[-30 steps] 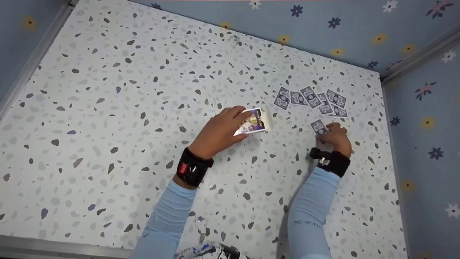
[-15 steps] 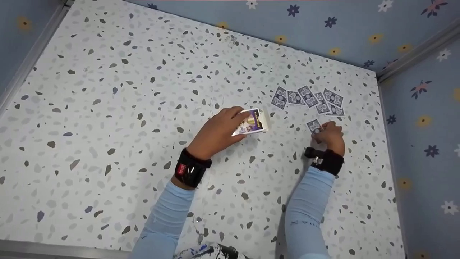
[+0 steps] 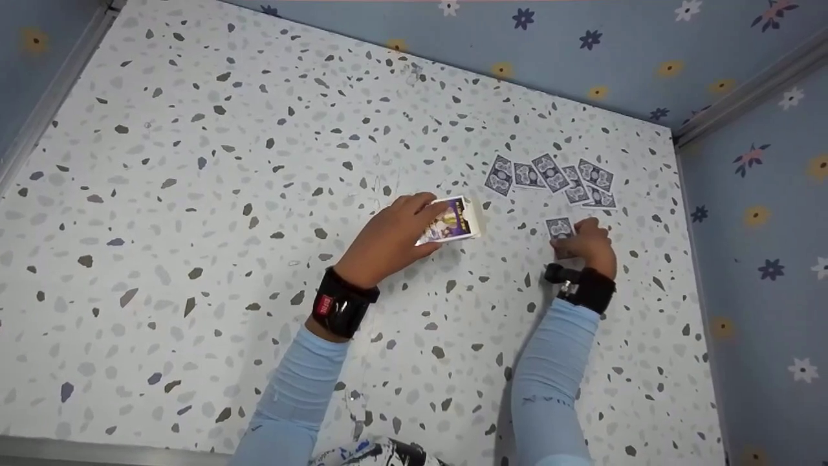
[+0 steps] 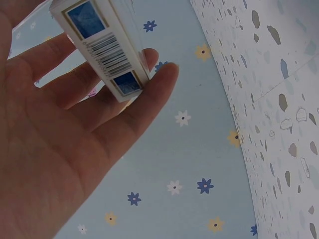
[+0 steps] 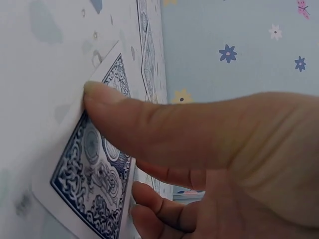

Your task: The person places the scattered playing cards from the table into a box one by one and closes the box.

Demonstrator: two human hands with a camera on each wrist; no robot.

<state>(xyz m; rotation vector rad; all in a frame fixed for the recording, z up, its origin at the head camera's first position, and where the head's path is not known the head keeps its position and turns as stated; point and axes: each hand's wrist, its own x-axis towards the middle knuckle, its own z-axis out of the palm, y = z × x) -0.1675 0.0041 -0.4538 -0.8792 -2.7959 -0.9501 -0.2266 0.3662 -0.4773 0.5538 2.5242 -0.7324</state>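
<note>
My left hand (image 3: 391,239) grips a playing-card box (image 3: 458,220) with a purple and yellow picture. In the left wrist view, the fingers curl round this box (image 4: 107,52), and a barcode shows on its narrow side. To the right, my right hand (image 3: 588,246) holds a single playing card (image 3: 559,228), its dark patterned back facing up. The right wrist view shows the thumb (image 5: 112,107) on one long edge of that card (image 5: 94,184) and the fingertips at the opposite edge. The card lies low over the tabletop, partly hidden by the hand.
Several face-down cards (image 3: 550,173) lie in a loose, partly overlapping row beyond my right hand. The speckled white table (image 3: 259,129) meets a blue flowered wall (image 3: 556,45) at the back and another flowered wall (image 3: 757,259) on the right.
The card at my right hand has turned to stand straighter in the head view and shifted slightly left. My left hand keeps its grip on the box. The head view has drifted a little.
</note>
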